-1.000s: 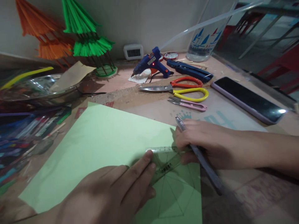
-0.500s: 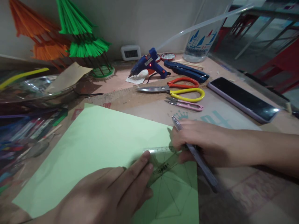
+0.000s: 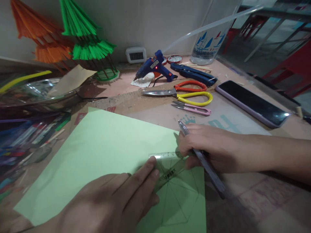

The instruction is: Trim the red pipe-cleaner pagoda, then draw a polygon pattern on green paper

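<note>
A light green sheet of paper (image 3: pixel 97 145) lies on the work surface, with thin pencil-like lines forming a many-sided figure divided from a central point. On it rests a clear triangular ruler (image 3: pixel 170 173). My left hand (image 3: pixel 116 197) presses its outstretched fingertips onto the ruler's left end; the thumb is partly hidden below. My right hand (image 3: pixel 201 145) grips a greyish pen (image 3: pixel 205 168), its silver tapered end angled up and away from the paper. The right fingertips also meet the ruler's right end, where the contact is partly hidden.
Beyond the paper lie red-and-yellow-handled scissors (image 3: pixel 178 93), pink thread snips (image 3: pixel 193 108), a blue utility knife (image 3: pixel 194 73), a glue gun (image 3: pixel 154 66) with its red light lit and a phone (image 3: pixel 252 102). Pens (image 3: pixel 36 132) and a metal bowl (image 3: pixel 43 92) sit left.
Almost nothing differs. The paper's lower part and the drawn lines have shifted very slightly up and left; both hands keep their hold.
</note>
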`<act>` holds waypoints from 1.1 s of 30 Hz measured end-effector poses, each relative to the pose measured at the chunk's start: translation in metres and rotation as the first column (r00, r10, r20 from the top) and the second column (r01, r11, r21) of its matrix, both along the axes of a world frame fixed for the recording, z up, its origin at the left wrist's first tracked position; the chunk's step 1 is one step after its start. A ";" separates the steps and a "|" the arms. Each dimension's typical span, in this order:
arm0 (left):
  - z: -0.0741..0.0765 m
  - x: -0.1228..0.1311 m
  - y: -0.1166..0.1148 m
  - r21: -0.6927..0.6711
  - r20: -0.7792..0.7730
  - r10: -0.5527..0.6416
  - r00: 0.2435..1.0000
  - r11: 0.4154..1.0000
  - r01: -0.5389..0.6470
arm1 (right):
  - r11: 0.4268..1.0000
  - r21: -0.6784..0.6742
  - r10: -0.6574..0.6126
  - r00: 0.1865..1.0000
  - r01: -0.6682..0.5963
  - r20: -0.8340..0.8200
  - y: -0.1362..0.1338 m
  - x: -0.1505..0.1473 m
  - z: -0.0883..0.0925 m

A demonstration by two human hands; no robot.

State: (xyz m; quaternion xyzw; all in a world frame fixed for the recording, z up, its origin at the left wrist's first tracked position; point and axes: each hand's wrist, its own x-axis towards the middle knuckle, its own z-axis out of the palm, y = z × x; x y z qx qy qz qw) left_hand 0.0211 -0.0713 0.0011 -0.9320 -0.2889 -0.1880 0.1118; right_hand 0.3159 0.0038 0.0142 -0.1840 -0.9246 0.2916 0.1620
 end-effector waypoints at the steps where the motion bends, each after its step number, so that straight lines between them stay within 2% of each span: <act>1: 0.000 0.000 0.000 0.002 -0.004 -0.001 1.000 1.000 0.002 | 1.000 0.001 0.000 1.000 0.000 -0.009 0.000 0.000 -0.001; 11: -0.003 0.000 -0.002 -0.003 0.000 -0.013 1.000 1.000 0.013 | 1.000 -0.011 -0.001 1.000 0.001 -0.010 0.001 -0.001 -0.002; 25: -0.007 -0.007 -0.007 -0.086 -0.058 -0.012 0.998 0.996 0.007 | 1.000 0.006 -0.013 1.000 0.013 -0.001 0.000 0.000 0.000; 33: 0.000 -0.004 -0.007 -0.087 -0.084 -0.023 0.996 0.996 0.016 | 0.999 -0.034 -0.011 1.000 0.011 0.014 0.001 0.000 0.000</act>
